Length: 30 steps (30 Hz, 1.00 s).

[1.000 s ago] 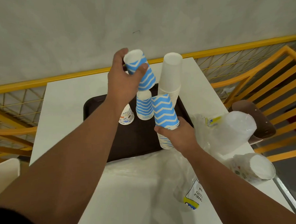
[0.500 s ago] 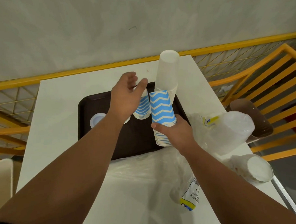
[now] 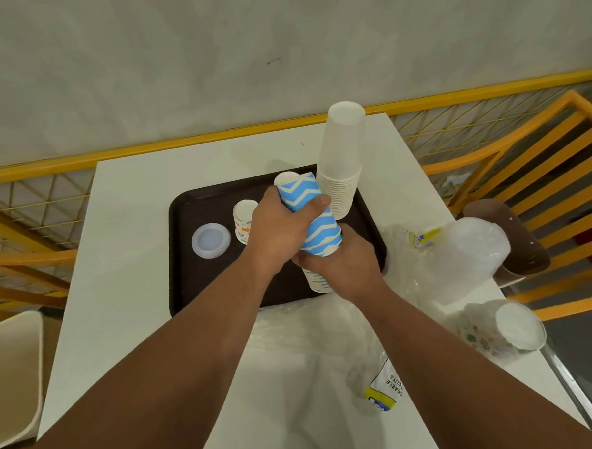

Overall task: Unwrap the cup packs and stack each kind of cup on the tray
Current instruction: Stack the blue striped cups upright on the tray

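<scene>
A dark brown tray (image 3: pixel 201 284) lies on the white table. My left hand (image 3: pixel 278 232) grips the upper part of a stack of blue zigzag cups (image 3: pixel 310 220), tilted over the tray. My right hand (image 3: pixel 344 263) holds the lower end of the same stack (image 3: pixel 316 280). A tall stack of plain white cups (image 3: pixel 341 160) stands upside down at the tray's back right. A small printed cup (image 3: pixel 244 216) and a clear lid (image 3: pixel 210 240) sit on the tray's left half. The other blue cup stack is hidden behind my left hand.
Crumpled clear wrappers (image 3: pixel 375 381) lie on the table (image 3: pixel 123 233) near me. To the right are a wrapped pack of clear cups (image 3: pixel 468 260), a brown cup pack (image 3: pixel 508 237) and a printed cup pack (image 3: pixel 502 330). Yellow railings surround the table; a white chair (image 3: pixel 11 376) stands left.
My left hand set a blue cup down on the tray stack, then came back and closed on the top of the blue stack held by my right hand.
</scene>
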### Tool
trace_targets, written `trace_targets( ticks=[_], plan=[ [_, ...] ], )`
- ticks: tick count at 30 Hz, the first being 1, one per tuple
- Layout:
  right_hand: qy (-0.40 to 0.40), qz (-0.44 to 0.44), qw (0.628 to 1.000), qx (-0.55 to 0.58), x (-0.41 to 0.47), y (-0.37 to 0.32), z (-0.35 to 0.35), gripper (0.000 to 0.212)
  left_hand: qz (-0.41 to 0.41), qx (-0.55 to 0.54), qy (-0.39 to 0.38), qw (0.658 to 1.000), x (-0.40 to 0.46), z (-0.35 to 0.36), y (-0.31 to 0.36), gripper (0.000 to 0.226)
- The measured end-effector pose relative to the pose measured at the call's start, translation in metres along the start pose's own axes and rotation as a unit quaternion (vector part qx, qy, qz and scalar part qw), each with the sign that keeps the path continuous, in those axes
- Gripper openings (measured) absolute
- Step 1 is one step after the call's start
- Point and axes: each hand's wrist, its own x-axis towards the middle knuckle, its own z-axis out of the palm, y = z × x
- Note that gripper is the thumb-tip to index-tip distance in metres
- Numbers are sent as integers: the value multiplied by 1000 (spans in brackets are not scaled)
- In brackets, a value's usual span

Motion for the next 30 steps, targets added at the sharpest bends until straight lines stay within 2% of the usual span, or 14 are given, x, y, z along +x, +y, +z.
trace_targets(
  ticks=[4,8,11,18,20,23,25,27,28,30],
  plan=[
    [36,18,999,-16,4,4,-8,52,101,-13,53,993,22,-11,34,50],
    [63,61,996,10,10,17,-13,57,190,38,61,979,51,-20,46,58],
    [64,64,996,22,13,19,-15,54,166,91,56,980,62,-16,35,61],
    [54,56,997,30,14,18,-17,47,104,134,20,985,67,-11,1,77],
    [49,55,997,36,14,17,-17,48,97,119,33,988,62,-13,6,81],
    [34,54,997,47,14,12,-15,54,111,53,69,990,44,-16,20,66],
    [1,47,998,48,13,5,-14,55,93,29,24,995,29,-16,22,61],
    [-44,28,997,49,11,0,-14,50,52,18,-59,997,15,-15,17,65],
    [-66,20,996,53,9,-2,-13,49,41,26,-77,996,11,-15,14,66],
    [-93,11,994,51,8,-3,-11,51,33,34,-60,997,5,-16,11,60]
  ],
)
